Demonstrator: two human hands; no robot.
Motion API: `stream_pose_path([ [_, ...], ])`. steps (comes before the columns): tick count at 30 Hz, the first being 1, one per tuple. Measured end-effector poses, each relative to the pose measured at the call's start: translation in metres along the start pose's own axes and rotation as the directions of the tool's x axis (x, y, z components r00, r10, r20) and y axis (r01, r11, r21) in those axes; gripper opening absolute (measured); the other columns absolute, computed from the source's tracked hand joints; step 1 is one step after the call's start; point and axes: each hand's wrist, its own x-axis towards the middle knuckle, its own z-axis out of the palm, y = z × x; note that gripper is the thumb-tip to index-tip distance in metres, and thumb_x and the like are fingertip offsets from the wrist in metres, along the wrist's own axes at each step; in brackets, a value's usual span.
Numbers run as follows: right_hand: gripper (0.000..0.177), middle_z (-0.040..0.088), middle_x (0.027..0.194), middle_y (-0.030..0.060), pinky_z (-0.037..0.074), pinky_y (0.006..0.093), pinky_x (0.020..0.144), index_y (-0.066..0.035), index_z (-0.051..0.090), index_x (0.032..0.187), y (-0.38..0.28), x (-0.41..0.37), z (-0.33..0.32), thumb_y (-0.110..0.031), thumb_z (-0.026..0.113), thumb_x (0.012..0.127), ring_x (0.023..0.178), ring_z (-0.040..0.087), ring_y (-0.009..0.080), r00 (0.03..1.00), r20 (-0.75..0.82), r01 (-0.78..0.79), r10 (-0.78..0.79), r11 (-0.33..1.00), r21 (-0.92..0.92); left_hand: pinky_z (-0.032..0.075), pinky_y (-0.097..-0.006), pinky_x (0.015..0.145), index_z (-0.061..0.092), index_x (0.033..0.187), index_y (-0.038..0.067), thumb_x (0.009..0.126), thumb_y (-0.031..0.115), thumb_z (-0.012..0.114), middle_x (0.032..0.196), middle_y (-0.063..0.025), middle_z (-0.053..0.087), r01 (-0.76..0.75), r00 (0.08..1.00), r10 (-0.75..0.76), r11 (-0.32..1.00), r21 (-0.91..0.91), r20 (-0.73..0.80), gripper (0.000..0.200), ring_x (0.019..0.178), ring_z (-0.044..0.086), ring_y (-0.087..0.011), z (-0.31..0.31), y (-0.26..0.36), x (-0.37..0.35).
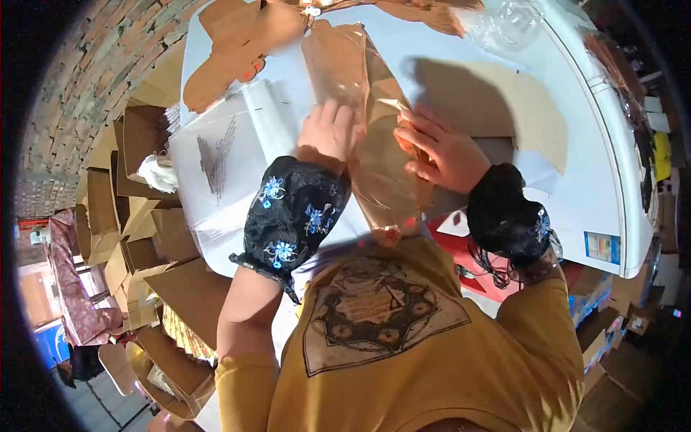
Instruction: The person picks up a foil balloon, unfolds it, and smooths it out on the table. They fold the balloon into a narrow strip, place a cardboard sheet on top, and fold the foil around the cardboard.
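A long brown foot-shaped piece (335,61) lies on the table in front of me, partly inside a clear plastic bag (392,173). Red marks like toenails show at its near end. My left hand (327,133) is closed, its curled fingers on the bag's left side. On the right side, my right hand (443,147) pinches the bag's edge between thumb and bent fingers. A small pale tip shows by its fingertips; I cannot make out what it is.
More brown foot-shaped pieces (230,61) lie at the far left of the white table (597,194). A stack of clear bags (216,158) is at left, a cardboard sheet (540,108) at right, crumpled plastic (507,25) at the back. Open cardboard boxes (187,288) stand left of the table.
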Motion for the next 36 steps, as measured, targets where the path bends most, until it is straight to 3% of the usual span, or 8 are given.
stream_pose_path([
  [2, 0.053, 0.048, 0.149, 0.0139, 0.044, 0.0451, 0.111, -0.01, 0.054, 0.135, 0.003, -0.002, -0.004, -0.024, 0.07, 0.087, 0.137, 0.047, 0.0367, 1.0, 0.008, -0.027, 0.027, 1.0, 0.001, 0.049, -0.0446, 0.089, 0.062, 0.11, 0.007, 0.091, 0.019, 0.068, 0.107, -0.0127, 0.058, -0.02, 0.999, 0.022, 0.999, 0.033, -0.04, 0.024, 0.103, 0.055, -0.0351, 0.005, -0.001, -0.001],
  [8, 0.046, 0.049, 0.148, 0.0115, 0.039, 0.0413, 0.117, -0.006, 0.059, 0.129, 0.0, 0.0, 0.0, -0.017, 0.067, 0.086, 0.141, 0.044, 0.032, 0.996, -0.089, -0.029, -0.002, 0.937, -0.348, 0.049, -0.0443, 0.089, 0.062, 0.113, 0.009, 0.089, 0.026, 0.069, 0.11, -0.0112, 0.057, -0.038, 0.999, 0.038, 0.997, 0.069, 0.002, 0.031, 0.104, 0.055, -0.0335, 0.0, 0.001, 0.0],
  [11, 0.052, 0.045, 0.151, 0.0113, 0.033, 0.0472, 0.121, -0.011, 0.061, 0.131, -0.038, 0.006, 0.004, -0.027, 0.072, 0.084, 0.146, 0.036, 0.0338, 0.99, -0.027, 0.121, -0.142, 0.915, -0.385, 0.048, -0.0439, 0.091, 0.061, 0.118, 0.01, 0.087, 0.024, 0.067, 0.116, -0.0111, 0.054, -0.035, 0.999, 0.03, 0.991, 0.133, 0.04, 0.035, 0.109, 0.053, -0.0331, -0.005, 0.008, 0.0],
  [14, 0.059, 0.039, 0.157, 0.007, 0.031, 0.0547, 0.12, -0.017, 0.061, 0.137, -0.068, 0.005, -0.007, -0.035, 0.075, 0.082, 0.148, 0.03, 0.0385, 0.994, 0.023, 0.108, -0.109, 0.993, 0.039, 0.046, -0.0436, 0.093, 0.059, 0.123, 0.01, 0.086, 0.022, 0.064, 0.121, -0.0112, 0.052, -0.014, 0.993, -0.007, 0.984, 0.178, 0.119, 0.038, 0.113, 0.051, -0.0329, -0.01, 0.014, 0.002],
  [19, 0.077, 0.029, 0.16, 0.0188, 0.023, 0.06, 0.122, -0.022, 0.039, 0.153, -0.05, -0.009, 0.008, -0.05, 0.069, 0.088, 0.15, 0.021, 0.0471, 0.994, 0.041, -0.098, 0.098, 0.995, -0.021, 0.046, -0.0432, 0.095, 0.059, 0.124, 0.012, 0.088, 0.014, 0.056, 0.122, -0.011, 0.051, 0.03, 0.992, -0.053, 0.98, 0.196, 0.111, 0.036, 0.115, 0.049, -0.0333, -0.01, 0.023, 0.005],
  [22, 0.074, 0.026, 0.161, 0.0218, 0.026, 0.0564, 0.121, -0.019, 0.038, 0.153, -0.038, -0.018, 0.011, -0.048, 0.067, 0.091, 0.149, 0.022, 0.0489, 0.987, 0.014, -0.159, 0.159, 0.976, 0.151, 0.046, -0.043, 0.095, 0.059, 0.125, 0.013, 0.088, 0.014, 0.056, 0.122, -0.0108, 0.05, 0.012, 0.997, -0.028, 0.977, 0.214, 0.069, 0.037, 0.115, 0.049, -0.0334, -0.005, 0.021, 0.007],
  [29, 0.07, 0.03, 0.159, 0.0222, 0.03, 0.0541, 0.12, -0.012, 0.042, 0.149, -0.034, -0.021, 0.016, -0.044, 0.067, 0.092, 0.147, 0.03, 0.0462, 0.988, -0.047, -0.136, 0.146, 0.977, 0.163, 0.044, -0.0439, 0.098, 0.059, 0.126, 0.011, 0.089, 0.015, 0.056, 0.122, -0.0118, 0.05, 0.091, 0.992, -0.11, 0.964, 0.25, 0.06, 0.038, 0.116, 0.049, -0.0327, 0.006, 0.027, 0.007],
  [36, 0.068, 0.035, 0.156, 0.024, 0.031, 0.0529, 0.119, -0.007, 0.046, 0.145, -0.035, -0.02, 0.01, -0.04, 0.069, 0.091, 0.146, 0.032, 0.0454, 0.987, -0.041, -0.147, 0.158, 0.967, 0.209, 0.038, -0.0453, 0.109, 0.056, 0.131, 0.006, 0.089, 0.015, 0.055, 0.131, -0.0136, 0.05, -0.008, 1.0, 0.011, 0.969, 0.246, -0.014, 0.043, 0.126, 0.047, -0.0336, 0.014, 0.025, 0.004],
])
